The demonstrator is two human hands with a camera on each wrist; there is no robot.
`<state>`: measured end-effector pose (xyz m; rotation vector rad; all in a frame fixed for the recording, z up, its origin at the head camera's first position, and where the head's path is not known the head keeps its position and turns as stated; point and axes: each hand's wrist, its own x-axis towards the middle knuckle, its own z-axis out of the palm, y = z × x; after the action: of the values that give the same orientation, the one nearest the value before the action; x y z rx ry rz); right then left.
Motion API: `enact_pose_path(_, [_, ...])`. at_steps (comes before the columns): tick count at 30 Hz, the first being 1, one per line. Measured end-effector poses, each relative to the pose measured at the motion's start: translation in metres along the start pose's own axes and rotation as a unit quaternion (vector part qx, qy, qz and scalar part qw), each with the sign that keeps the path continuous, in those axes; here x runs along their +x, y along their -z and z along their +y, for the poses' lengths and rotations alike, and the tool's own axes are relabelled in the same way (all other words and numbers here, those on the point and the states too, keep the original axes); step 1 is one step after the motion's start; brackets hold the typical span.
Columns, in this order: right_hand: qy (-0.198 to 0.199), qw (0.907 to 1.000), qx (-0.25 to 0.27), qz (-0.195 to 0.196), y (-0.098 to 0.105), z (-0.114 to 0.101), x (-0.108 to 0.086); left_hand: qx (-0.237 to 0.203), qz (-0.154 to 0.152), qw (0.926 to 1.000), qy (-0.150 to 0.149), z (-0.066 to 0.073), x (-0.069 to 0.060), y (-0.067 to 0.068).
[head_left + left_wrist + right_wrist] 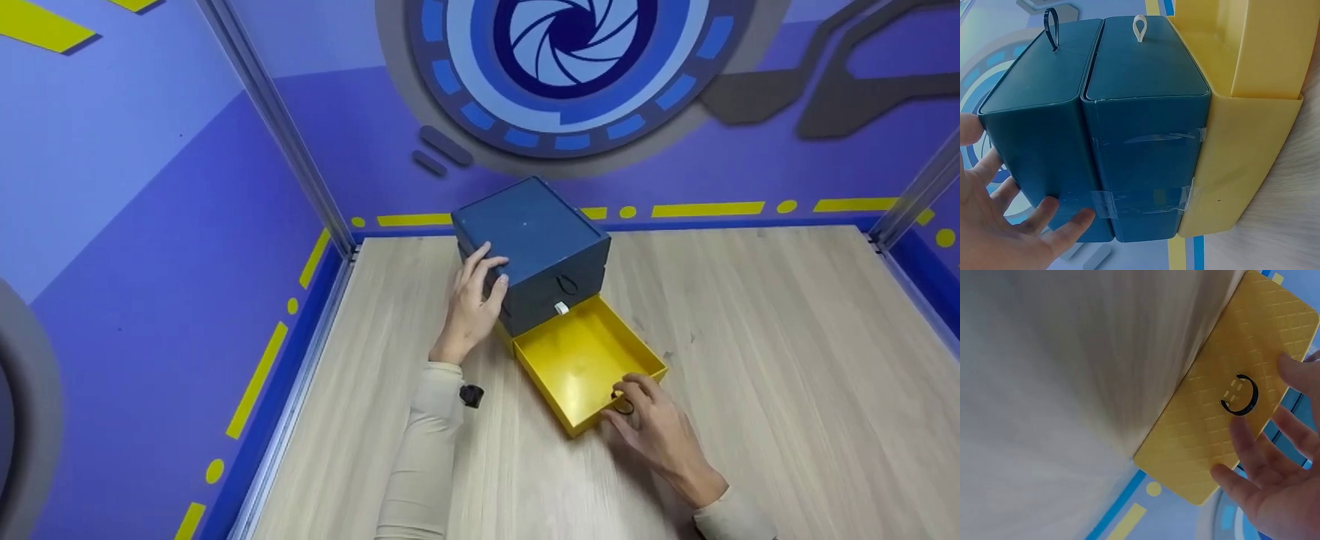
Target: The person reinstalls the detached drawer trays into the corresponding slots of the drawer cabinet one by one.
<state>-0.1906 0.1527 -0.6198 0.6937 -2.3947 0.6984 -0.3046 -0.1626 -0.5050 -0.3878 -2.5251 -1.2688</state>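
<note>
A stack of drawer boxes stands with two dark blue boxes (532, 225) (1033, 146) over a yellow box (1241, 163). The yellow drawer (577, 360) is pulled well out at the bottom, and its inside looks bare. My left hand (472, 304) (1010, 219) rests on the top blue box, its fingers spread along the side and upper edge. At the yellow drawer's front, my right hand (660, 431) (1280, 478) has its fingers loosely bent and apart. They are beside the black pull loop (1249, 396), which no fingers encircle.
The blue fronts carry a black loop (1051, 31) and a white loop (1139, 28). Clear tape (1145, 202) spans the boxes' side. The stack stands on a wood-grain tabletop (787, 360), close to a blue-purple back wall (337, 142). Another patterned wall (150, 262) rises at left.
</note>
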Motion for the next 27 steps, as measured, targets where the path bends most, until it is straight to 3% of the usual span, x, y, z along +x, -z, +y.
enact_pose_path(9, [0.009,0.9999,-0.003,0.007,0.006,-0.006,0.008,-0.013,-0.003,0.9999,-0.002,0.0,-0.001,0.001])
enact_pose_path(20, [-0.049,0.9988,0.004,-0.01,-0.002,-0.01,0.017,-0.012,-0.003,0.9999,0.001,0.002,-0.001,0.0])
enact_pose_path(27, [-0.053,0.9985,-0.003,-0.012,-0.01,-0.009,0.024,-0.008,0.0,1.0,0.002,0.001,-0.001,-0.001])
